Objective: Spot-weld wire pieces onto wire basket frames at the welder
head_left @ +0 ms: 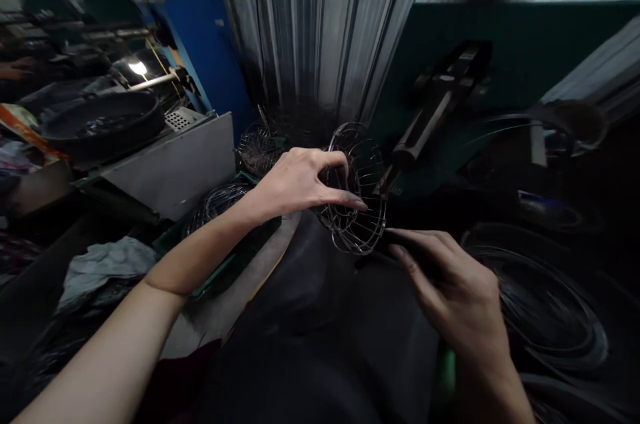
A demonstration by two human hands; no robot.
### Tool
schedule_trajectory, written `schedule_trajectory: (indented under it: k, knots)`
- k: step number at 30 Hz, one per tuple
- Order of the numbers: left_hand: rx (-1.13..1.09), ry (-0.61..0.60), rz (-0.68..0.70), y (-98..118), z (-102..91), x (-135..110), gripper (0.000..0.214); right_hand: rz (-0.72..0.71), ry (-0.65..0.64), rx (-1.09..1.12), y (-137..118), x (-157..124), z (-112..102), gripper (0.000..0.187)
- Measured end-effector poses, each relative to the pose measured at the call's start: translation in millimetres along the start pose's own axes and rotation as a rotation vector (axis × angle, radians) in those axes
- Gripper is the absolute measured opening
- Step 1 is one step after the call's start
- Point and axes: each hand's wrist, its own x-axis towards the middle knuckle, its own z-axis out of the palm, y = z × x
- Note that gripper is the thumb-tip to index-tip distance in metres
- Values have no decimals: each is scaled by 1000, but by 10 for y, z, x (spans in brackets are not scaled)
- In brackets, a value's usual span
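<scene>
My left hand (300,181) grips a round wire basket (361,211), held on its side in the middle of the view, fingers curled over its rim. Just below the basket's lower edge is my right hand (450,284), its fingers pinched on a thin dark thing that I cannot make out. A dark machine arm (433,107) slants down toward the basket from the upper right. Beneath both hands lies a dark rounded surface (310,291).
More wire baskets (257,147) sit in a green crate (220,271) behind my left forearm. A grey metal box (175,167) and a black round tub (100,124) stand at left. Coils of wire (545,304) lie at right. Corrugated sheet (320,24) rises behind.
</scene>
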Motion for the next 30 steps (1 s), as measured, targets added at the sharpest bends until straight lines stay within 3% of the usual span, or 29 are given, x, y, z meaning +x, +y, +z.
schedule_trajectory:
  k: [5,8,14,18,22,25,30]
  knots:
    - [160,71,-48,101,84,-8,49,8,-6,22,-84,7,17,20]
    - [244,-7,-10,148,111,25,57,20,-44,14,-109,-38,-33,20]
    - [254,17,-17,37,178,359,57,128,37,-36,15,59,-7,19]
    - [245,-7,102,122,96,538,56,185,53,-18,108,90,-36,20]
    - [263,-16,160,198,-23,457,58,233,110,-15,82,56,-94,21]
    - [269,-15,140,191,-19,362,59,230,42,53,46,151,12,24]
    - [153,18,102,177,9,326,54,156,30,201,-73,571,281,30]
